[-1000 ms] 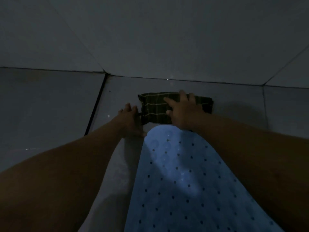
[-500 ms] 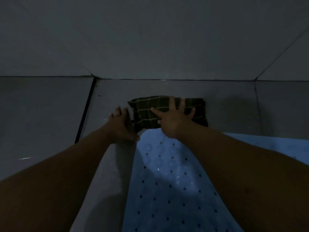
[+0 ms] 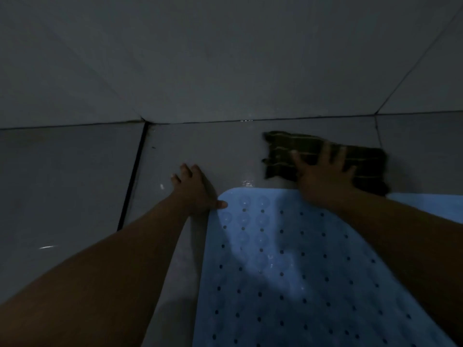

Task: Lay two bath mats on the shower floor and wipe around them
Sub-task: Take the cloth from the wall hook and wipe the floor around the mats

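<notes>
Mat on dim tiled floor

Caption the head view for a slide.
Right hand presses a dark cloth on floor tile beyond a blue mat; left hand braces.

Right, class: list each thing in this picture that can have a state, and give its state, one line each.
blue bath mat: laid flat on the floor.
second mat: only an edge shows, at right.
checked cloth: folded, pressed to the floor.
right hand: spread flat on the cloth.
left hand: flat on the floor tile, thumb at the mat's corner.
</notes>
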